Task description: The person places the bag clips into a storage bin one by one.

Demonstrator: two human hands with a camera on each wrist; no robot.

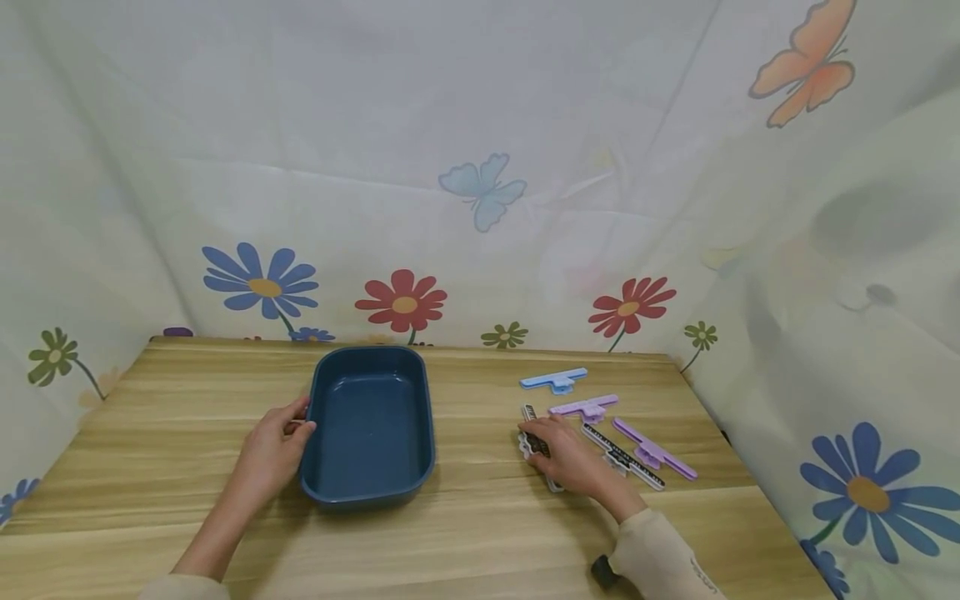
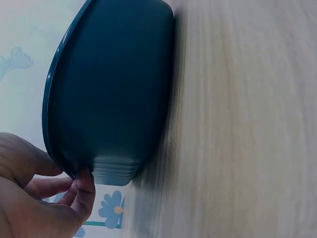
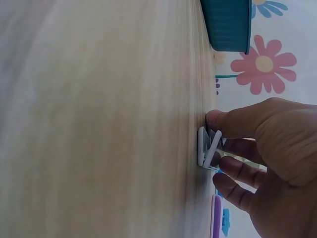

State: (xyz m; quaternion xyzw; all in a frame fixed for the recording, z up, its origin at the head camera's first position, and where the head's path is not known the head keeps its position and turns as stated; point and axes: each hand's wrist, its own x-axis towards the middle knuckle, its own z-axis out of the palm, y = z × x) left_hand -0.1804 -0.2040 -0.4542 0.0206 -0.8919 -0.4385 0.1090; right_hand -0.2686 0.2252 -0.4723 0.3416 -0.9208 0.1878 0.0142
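Observation:
A deep dark-blue rectangular bin (image 1: pixel 367 433) stands on the wooden table, left of the middle. My left hand (image 1: pixel 270 446) pinches the bin's left rim between thumb and fingers; the left wrist view shows the outer wall (image 2: pixel 109 89) beside them. On the right, my right hand (image 1: pixel 570 454) grips a long black-and-white clip (image 1: pixel 529 412), partly hidden under the fingers. In the right wrist view, thumb and fingertips close around this white-edged clip (image 3: pixel 202 146), low over the tabletop. Right beside that hand lies another black-and-white clip (image 1: pixel 622 454) with a piano-key pattern.
Farther back lie a blue clip (image 1: pixel 553 381) and a light purple clip (image 1: pixel 585 406). Another purple clip (image 1: pixel 656 450) lies at the right. A flower-and-butterfly cloth (image 1: pixel 360 208) hangs behind and beside the table (image 1: pixel 480 517). A small black object (image 1: pixel 603 572) sits by the right cuff.

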